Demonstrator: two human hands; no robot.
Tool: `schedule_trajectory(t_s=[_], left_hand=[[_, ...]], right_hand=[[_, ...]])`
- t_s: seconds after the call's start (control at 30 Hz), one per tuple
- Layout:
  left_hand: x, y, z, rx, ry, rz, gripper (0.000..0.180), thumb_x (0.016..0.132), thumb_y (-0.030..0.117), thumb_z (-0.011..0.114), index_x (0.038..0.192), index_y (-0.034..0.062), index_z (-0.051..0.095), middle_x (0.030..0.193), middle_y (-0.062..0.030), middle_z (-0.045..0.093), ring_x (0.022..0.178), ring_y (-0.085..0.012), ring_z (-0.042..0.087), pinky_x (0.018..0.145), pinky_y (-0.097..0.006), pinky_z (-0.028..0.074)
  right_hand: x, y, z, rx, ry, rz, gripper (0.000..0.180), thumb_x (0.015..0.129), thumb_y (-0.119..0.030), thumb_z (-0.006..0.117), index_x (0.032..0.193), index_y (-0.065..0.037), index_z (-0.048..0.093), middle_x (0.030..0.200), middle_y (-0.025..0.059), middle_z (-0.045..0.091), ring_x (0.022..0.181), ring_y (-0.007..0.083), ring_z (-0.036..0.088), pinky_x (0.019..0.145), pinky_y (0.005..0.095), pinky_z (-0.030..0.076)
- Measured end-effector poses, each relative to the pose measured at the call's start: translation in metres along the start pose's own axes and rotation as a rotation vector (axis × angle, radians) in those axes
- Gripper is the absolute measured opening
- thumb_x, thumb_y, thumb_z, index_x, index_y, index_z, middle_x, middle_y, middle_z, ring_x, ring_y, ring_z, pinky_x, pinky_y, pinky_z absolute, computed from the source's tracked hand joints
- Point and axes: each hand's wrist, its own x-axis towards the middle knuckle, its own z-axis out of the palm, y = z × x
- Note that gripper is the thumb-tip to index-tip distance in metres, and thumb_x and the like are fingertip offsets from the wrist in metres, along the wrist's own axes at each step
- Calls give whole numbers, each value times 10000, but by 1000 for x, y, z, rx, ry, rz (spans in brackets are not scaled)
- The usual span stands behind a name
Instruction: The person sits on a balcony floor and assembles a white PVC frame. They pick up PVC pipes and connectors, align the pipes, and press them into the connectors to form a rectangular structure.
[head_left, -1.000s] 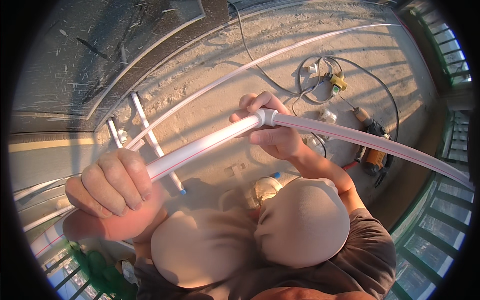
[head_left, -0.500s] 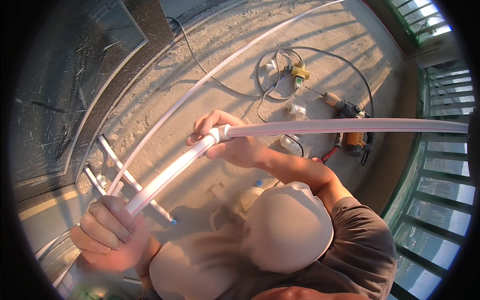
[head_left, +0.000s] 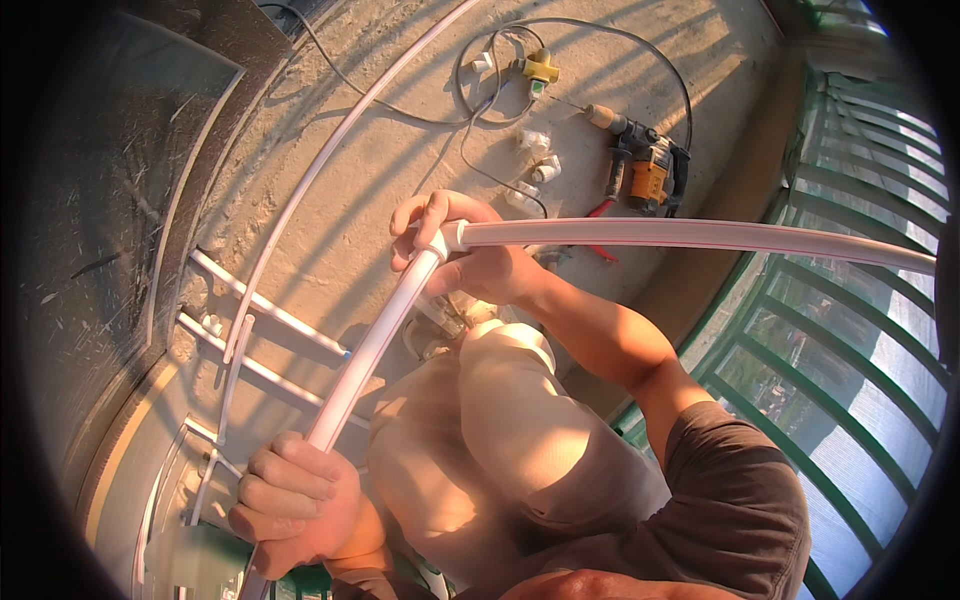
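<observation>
Two white plastic pipes meet at an elbow fitting (head_left: 447,238) in front of me. My right hand (head_left: 470,255) grips that fitting at the joint. From it a long white pipe (head_left: 700,235) runs right toward the green railing. A second white pipe (head_left: 375,340) slants down and left from the elbow to my left hand (head_left: 295,500), which is closed around its lower end. My knees in beige trousers (head_left: 500,440) are below the pipes.
On the concrete floor lie a long white pipe (head_left: 300,200), short white pipes (head_left: 270,310), small white fittings (head_left: 540,160), a hammer drill (head_left: 645,170) with a black cable (head_left: 400,100) and a yellow connector (head_left: 540,68). A green railing (head_left: 850,330) runs along the right.
The view has swung down and left, so the drill and fittings sit higher in the picture. The left pipe has tilted steeper at the elbow. Both hands keep their grips.
</observation>
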Motion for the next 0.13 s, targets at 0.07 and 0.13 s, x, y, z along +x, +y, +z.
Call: schedule_trajectory(t_s=[0.07,0.13], left_hand=[[7,46,47,50,17,9,307,956,282,572,718,127,456,606,-14,442,507,-160,434,516,-332,394],[20,90,104,65,42,52,330,998,299,586,758,99,480,622,-31,477,489,-177,492,498,-375,495]], right_hand=[[-19,-44,45,-26,-13,-28,468,713,105,886,1073,-52,631,1283,131,575,1138,233,690,888,333,590],[-37,-101,99,25,98,18,565,717,102,890,1180,-56,608,1308,133,569,1144,227,680,919,351,590]])
